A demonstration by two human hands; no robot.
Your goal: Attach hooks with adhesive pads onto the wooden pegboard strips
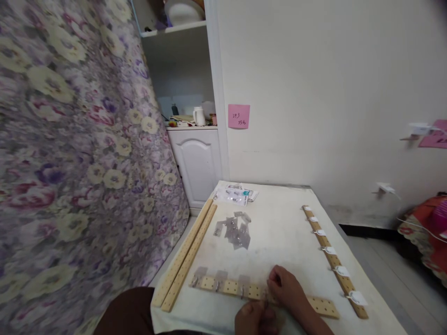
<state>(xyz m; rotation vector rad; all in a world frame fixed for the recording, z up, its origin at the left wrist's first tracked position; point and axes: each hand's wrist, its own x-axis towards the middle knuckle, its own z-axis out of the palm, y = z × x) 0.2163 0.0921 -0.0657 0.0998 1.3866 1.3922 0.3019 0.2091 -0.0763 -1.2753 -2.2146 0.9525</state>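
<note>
A pale wooden strip with rows of holes (pixel 230 286) lies crosswise near the front of the table. Along its left half sit three small metal hooks (pixel 242 291), each with a clear plastic piece (pixel 221 276) behind it. My left hand (pixel 253 318) is closed at the strip's front edge, fingertips pinched together. Just behind it, my right hand (pixel 284 284) is curled over the strip, thumb and fingers together. Something small and metallic shows between the hands, too blurred to name. What each hand pinches is hidden.
A pile of clear plastic pieces (pixel 237 232) lies mid-table, with flat packages (pixel 233 194) behind. Two perforated strips (pixel 188 256) line the left edge. Another strip (pixel 324 244), bearing several white-tagged hooks (pixel 340 271), runs along the right. A floral curtain (pixel 87 163) hangs left.
</note>
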